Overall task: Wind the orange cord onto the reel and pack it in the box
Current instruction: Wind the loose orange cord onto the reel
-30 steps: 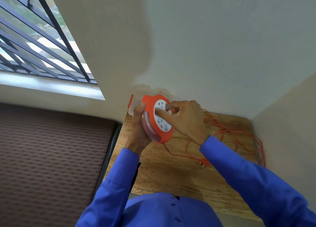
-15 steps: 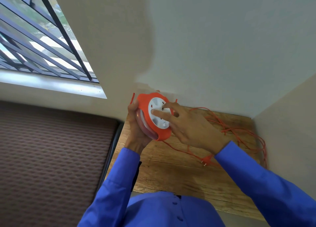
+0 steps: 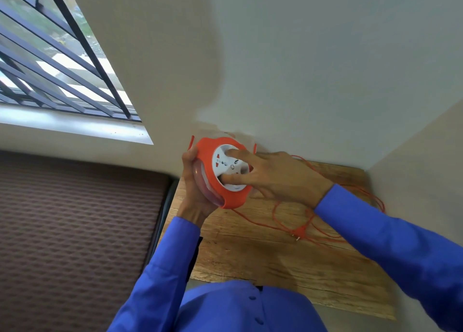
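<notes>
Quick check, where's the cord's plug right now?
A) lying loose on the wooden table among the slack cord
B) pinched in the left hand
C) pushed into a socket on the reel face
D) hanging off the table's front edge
A: the plug lies on the wooden table amid loops of orange cord, apart from the reel that the left hand grips and the right hand fingers.

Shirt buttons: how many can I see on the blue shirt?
2. One shirt button sits below the collar, a second button lower, near the frame's bottom edge. More may lie out of view below.
</notes>
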The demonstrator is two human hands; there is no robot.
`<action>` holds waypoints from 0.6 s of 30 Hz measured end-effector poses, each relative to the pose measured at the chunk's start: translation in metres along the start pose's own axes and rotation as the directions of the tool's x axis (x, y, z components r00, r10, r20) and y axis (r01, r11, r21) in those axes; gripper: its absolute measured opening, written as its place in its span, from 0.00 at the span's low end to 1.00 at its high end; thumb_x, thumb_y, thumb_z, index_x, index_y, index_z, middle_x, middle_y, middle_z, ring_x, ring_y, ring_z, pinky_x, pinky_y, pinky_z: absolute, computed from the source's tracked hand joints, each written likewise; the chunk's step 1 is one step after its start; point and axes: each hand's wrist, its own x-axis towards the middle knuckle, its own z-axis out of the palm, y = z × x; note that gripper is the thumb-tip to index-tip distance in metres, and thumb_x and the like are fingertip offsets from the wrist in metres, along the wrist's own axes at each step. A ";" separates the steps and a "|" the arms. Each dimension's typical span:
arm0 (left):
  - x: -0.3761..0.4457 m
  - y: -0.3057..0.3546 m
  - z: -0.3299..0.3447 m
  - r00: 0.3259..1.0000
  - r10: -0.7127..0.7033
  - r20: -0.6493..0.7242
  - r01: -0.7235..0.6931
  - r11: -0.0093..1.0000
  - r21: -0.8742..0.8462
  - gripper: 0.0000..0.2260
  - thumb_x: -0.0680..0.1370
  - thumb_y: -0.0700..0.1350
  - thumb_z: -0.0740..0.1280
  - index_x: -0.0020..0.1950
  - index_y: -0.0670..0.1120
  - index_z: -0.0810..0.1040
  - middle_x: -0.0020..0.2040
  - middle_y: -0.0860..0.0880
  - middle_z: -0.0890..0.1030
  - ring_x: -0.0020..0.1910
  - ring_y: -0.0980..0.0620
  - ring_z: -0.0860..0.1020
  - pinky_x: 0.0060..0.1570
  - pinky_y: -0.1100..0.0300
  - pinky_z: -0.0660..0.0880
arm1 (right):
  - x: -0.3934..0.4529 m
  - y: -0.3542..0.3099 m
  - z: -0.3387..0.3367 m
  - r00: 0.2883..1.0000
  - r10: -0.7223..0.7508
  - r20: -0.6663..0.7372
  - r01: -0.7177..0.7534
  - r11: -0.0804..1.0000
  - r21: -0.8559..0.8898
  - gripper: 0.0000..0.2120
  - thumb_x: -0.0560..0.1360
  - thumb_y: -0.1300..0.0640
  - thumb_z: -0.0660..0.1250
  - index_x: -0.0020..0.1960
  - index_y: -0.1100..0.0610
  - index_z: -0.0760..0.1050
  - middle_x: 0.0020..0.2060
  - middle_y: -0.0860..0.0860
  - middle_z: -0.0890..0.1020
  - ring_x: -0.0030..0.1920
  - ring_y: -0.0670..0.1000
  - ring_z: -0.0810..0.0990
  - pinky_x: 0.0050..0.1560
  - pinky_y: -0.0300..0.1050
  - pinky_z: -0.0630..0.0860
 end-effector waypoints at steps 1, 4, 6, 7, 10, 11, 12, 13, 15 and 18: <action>0.000 0.001 0.000 1.000 -0.016 0.021 0.016 1.000 -0.012 0.38 0.79 0.68 0.65 0.75 0.39 0.77 0.65 0.35 0.83 0.64 0.34 0.82 0.62 0.37 0.80 | 0.003 0.003 0.001 1.000 -0.026 0.007 0.026 1.000 -0.016 0.30 0.78 0.62 0.70 0.75 0.39 0.70 0.78 0.58 0.70 0.48 0.58 0.86 0.27 0.48 0.80; 0.002 -0.001 0.004 1.000 -0.026 0.013 0.026 1.000 -0.017 0.38 0.79 0.68 0.65 0.76 0.39 0.74 0.66 0.35 0.82 0.65 0.34 0.81 0.64 0.37 0.78 | 0.007 0.010 0.004 0.997 -0.010 -0.076 0.011 1.000 0.014 0.27 0.79 0.54 0.71 0.75 0.38 0.70 0.70 0.57 0.79 0.40 0.56 0.85 0.26 0.45 0.79; 0.003 -0.002 0.007 1.000 -0.004 -0.005 0.004 1.000 -0.022 0.39 0.79 0.67 0.66 0.79 0.39 0.70 0.67 0.34 0.80 0.65 0.35 0.80 0.65 0.38 0.77 | 0.010 0.008 0.006 0.974 0.131 -0.187 -0.109 0.986 0.125 0.25 0.78 0.41 0.71 0.74 0.37 0.74 0.56 0.49 0.86 0.37 0.52 0.84 0.30 0.45 0.79; 0.004 -0.002 0.007 1.000 0.011 -0.025 -0.012 1.000 -0.007 0.40 0.79 0.67 0.67 0.79 0.39 0.69 0.67 0.35 0.79 0.65 0.35 0.79 0.65 0.39 0.77 | 0.011 0.006 0.006 0.948 0.225 -0.223 -0.179 0.961 0.209 0.26 0.76 0.36 0.71 0.73 0.37 0.76 0.48 0.45 0.88 0.37 0.52 0.84 0.33 0.47 0.80; 0.006 0.000 0.011 0.996 0.063 -0.060 -0.061 0.997 0.037 0.38 0.78 0.67 0.68 0.76 0.39 0.74 0.64 0.36 0.82 0.62 0.37 0.81 0.63 0.42 0.78 | 0.017 -0.004 0.004 0.873 0.444 -0.200 -0.345 0.854 0.389 0.29 0.71 0.29 0.69 0.68 0.38 0.80 0.37 0.42 0.88 0.38 0.49 0.86 0.43 0.50 0.83; 0.007 0.000 0.014 0.995 0.082 -0.052 -0.079 0.996 0.050 0.37 0.78 0.66 0.68 0.75 0.40 0.74 0.63 0.37 0.82 0.61 0.38 0.82 0.63 0.43 0.78 | 0.020 -0.006 0.002 0.849 0.504 -0.157 -0.404 0.812 0.421 0.30 0.70 0.27 0.67 0.67 0.39 0.81 0.35 0.42 0.87 0.38 0.48 0.86 0.45 0.50 0.83; 0.007 0.000 0.017 0.994 0.099 -0.048 -0.096 0.993 0.069 0.36 0.78 0.66 0.68 0.76 0.40 0.74 0.62 0.37 0.83 0.61 0.39 0.83 0.62 0.44 0.79 | 0.023 -0.007 0.001 0.821 0.559 -0.116 -0.460 0.768 0.446 0.32 0.69 0.25 0.65 0.66 0.39 0.82 0.35 0.43 0.87 0.39 0.47 0.86 0.47 0.49 0.83; 0.006 -0.001 0.019 0.992 0.116 -0.051 -0.112 0.990 0.089 0.37 0.78 0.66 0.69 0.76 0.40 0.73 0.62 0.38 0.83 0.60 0.39 0.84 0.60 0.44 0.81 | 0.026 -0.008 0.000 0.791 0.605 -0.088 -0.506 0.729 0.461 0.34 0.68 0.22 0.63 0.65 0.40 0.84 0.35 0.43 0.87 0.39 0.47 0.85 0.47 0.48 0.83; 0.006 -0.004 0.020 0.988 0.142 -0.065 -0.135 0.985 0.103 0.36 0.78 0.66 0.69 0.76 0.41 0.74 0.61 0.38 0.84 0.59 0.40 0.84 0.58 0.45 0.83 | 0.030 -0.011 0.001 0.736 0.674 -0.058 -0.576 0.669 0.469 0.33 0.68 0.21 0.64 0.58 0.44 0.87 0.34 0.44 0.86 0.38 0.47 0.84 0.45 0.46 0.81; 0.004 -0.007 0.020 0.979 0.166 -0.119 -0.150 0.979 0.135 0.36 0.77 0.68 0.68 0.74 0.42 0.78 0.61 0.39 0.85 0.60 0.41 0.84 0.59 0.45 0.83 | 0.036 -0.010 0.004 0.653 0.757 -0.036 -0.653 0.587 0.478 0.31 0.72 0.24 0.67 0.39 0.52 0.87 0.26 0.48 0.81 0.28 0.47 0.77 0.33 0.43 0.73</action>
